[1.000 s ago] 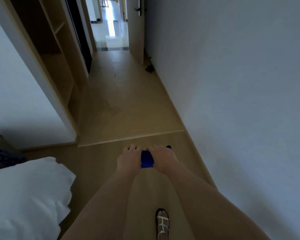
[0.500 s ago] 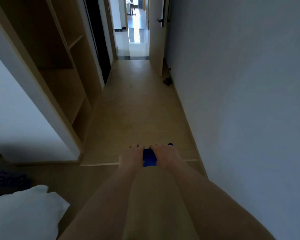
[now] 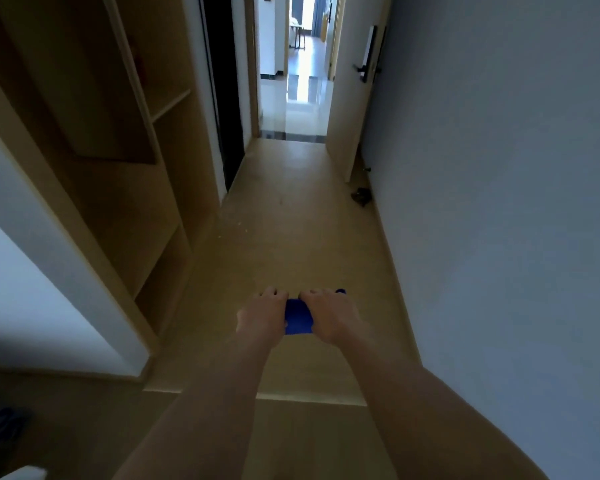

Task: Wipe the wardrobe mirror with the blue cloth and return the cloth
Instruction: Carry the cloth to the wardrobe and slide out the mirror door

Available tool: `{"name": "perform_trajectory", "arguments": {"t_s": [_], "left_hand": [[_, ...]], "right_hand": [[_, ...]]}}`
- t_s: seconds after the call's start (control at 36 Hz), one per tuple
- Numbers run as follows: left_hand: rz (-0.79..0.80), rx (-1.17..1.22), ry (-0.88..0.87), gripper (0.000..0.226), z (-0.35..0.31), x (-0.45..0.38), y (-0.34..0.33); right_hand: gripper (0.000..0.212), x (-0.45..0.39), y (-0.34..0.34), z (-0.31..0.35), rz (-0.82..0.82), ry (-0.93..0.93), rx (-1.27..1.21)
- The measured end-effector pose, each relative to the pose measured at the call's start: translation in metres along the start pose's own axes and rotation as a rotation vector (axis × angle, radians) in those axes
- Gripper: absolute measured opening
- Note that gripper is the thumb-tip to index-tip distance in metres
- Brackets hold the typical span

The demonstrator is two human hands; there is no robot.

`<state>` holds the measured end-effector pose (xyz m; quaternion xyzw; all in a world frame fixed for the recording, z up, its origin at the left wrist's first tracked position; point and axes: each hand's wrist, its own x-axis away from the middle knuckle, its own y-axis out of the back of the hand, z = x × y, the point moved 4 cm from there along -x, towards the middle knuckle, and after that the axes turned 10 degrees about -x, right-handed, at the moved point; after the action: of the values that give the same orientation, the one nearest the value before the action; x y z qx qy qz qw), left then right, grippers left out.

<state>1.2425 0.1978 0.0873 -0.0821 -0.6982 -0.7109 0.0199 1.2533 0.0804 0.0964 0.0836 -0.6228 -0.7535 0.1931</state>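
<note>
The person holds the blue cloth (image 3: 298, 321) out in front over the wooden floor (image 3: 291, 237), the left hand (image 3: 262, 315) and right hand (image 3: 328, 315) each curled round one end of it. No mirror shows, only an open wardrobe (image 3: 118, 161) to the left, so this looks like the carrying step. Whether wiping lies ahead or behind cannot be told; next the cloth must reach the mirror or its resting place.

Both arms reach forward over the light wooden floor (image 3: 291, 237), the left hand (image 3: 262, 315) and right hand (image 3: 329, 317) gripping a folded bright blue cloth (image 3: 298, 320) between them, open wooden shelving (image 3: 146, 174) standing left.
</note>
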Motion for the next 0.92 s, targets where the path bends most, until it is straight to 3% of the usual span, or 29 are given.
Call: {"name": "perform_trajectory", "arguments": {"t_s": [0.33,0.75,0.92], "left_hand": [[-0.003,0.007,0.074,0.032,0.047,-0.157,0.024],[0.048,0.042,0.277,0.036,0.075,-0.394,0.059],[0.066,0.054,0.34,0.036,0.088,-0.474,0.075]], "right_hand": [[0.035,-0.171,0.027,-0.033,-0.013,0.076,0.031],[0.04,-0.42,0.076,-0.116,0.133,0.225,0.063],[0.037,-0.502,0.098,-0.14,0.117,0.286,0.052]]}}
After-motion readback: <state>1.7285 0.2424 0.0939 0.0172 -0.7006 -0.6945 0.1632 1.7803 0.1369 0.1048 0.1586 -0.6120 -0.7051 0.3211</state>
